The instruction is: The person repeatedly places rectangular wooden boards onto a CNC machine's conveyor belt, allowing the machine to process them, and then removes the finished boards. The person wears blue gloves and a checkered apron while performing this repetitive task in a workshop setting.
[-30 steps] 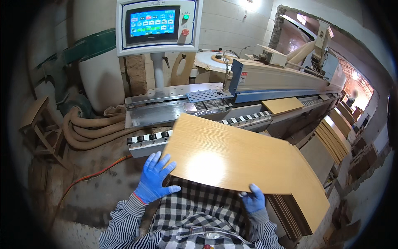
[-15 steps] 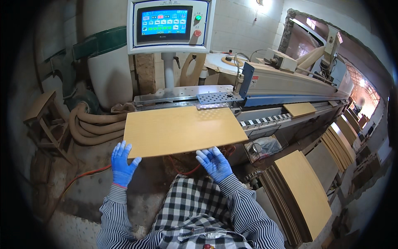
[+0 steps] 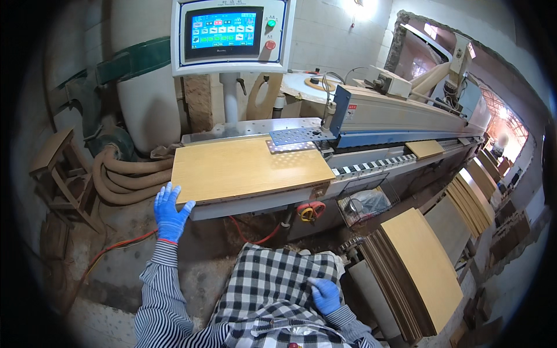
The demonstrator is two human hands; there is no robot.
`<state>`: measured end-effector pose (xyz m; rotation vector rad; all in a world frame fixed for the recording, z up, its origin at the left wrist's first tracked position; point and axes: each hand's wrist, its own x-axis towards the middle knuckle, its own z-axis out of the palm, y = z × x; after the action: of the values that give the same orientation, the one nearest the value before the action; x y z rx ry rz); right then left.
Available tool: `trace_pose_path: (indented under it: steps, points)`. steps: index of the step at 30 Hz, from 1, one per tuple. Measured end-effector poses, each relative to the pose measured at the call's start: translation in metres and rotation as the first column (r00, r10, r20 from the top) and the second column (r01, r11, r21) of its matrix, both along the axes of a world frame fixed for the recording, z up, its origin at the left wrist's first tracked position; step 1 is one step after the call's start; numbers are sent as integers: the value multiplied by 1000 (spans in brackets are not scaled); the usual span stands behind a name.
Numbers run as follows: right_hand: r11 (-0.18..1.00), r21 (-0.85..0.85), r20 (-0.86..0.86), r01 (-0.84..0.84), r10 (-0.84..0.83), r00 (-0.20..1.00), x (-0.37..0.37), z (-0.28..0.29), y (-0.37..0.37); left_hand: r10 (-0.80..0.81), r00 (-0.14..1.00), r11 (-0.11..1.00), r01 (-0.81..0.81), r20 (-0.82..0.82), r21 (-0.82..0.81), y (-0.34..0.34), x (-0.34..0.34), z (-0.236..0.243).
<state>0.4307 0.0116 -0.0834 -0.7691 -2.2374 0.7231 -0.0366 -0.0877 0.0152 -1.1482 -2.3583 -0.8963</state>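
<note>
A wood-coloured rectangular board (image 3: 243,171) lies on the infeed table of a long edge-banding machine (image 3: 400,119). Its far right part is under a blue perforated plate (image 3: 296,137). At the board's near left corner, my left hand (image 3: 170,213), in a blue and white glove, rests against the edge with fingers spread and thumb apart. My right hand (image 3: 326,296), gloved alike, hangs low in front of my checked apron (image 3: 272,278), away from the board. Its fingers look curled in, and nothing shows in them.
A stack of similar boards (image 3: 423,267) stands at my right, with more stacks (image 3: 470,203) beyond. Another board (image 3: 423,149) lies farther along the machine. A control screen (image 3: 223,32) stands behind the table. At left are thick hoses (image 3: 125,180) and a wooden stool (image 3: 55,156).
The board has moved away from me, farther onto the table and under the perforated plate. My right hand has left its near edge and dropped back toward my apron. My left hand stays at the corner.
</note>
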Motion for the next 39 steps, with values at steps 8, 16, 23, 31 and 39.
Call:
trace_pose_path:
  steps: [8, 16, 23, 31, 39]
  points:
    - [997, 66, 49, 41, -44, 998, -6, -3, 1, -18, 994, 996, 9, 103, 83, -6, -2, -7]
    - [997, 74, 65, 25, -30, 997, -6, -2, 2, -83, 995, 987, 75, 49, 145, -19, -17, -18]
    - [997, 72, 64, 15, -20, 998, -4, -2, 1, -86, 996, 984, 78, 40, 159, -17, -18, -17]
    - [998, 67, 46, 9, -13, 999, -5, -4, 1, -92, 995, 983, 86, 33, 162, -17, -17, -14]
    - [999, 36, 29, 28, -29, 999, -5, -3, 0, -41, 999, 988, 38, 15, 149, 7, 7, -1]
